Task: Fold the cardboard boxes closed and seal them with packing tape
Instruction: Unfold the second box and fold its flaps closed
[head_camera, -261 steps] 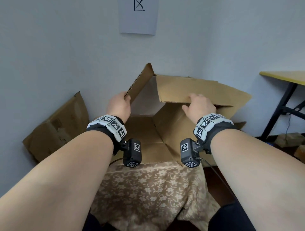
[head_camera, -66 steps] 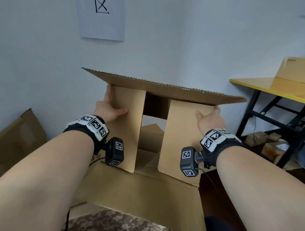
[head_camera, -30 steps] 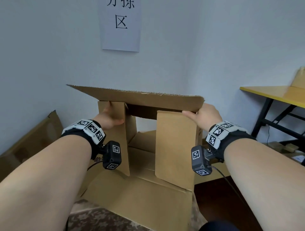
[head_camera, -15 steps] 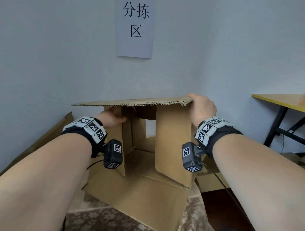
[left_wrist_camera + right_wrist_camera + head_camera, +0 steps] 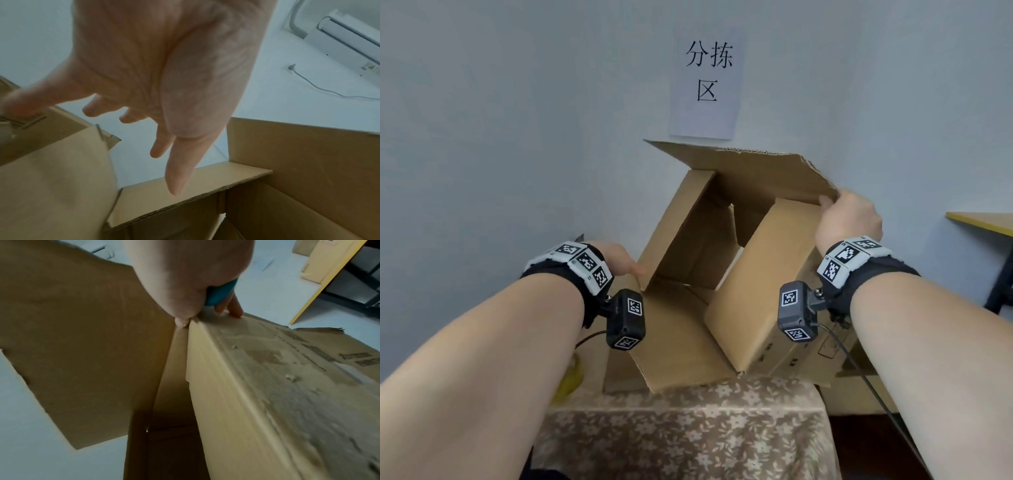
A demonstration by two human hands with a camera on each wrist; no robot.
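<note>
- Tipped rightward since a moment ago, the box now leans on the desk.
- Left hand, fingers loose, rests beside it.
- Right hand pinches its top flap; light, stiff cardboard, best held at edges.

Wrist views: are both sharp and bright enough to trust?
Left wrist: dim, left hand and near flap smeared by motion blur. Right wrist: box interior in deep shadow, printed panel blurred. Head view: bright, sharp, edges bowed.

A white paper sign on the wall reads "分拣区"; print on the cardboard box is too blurred to read.
</note>
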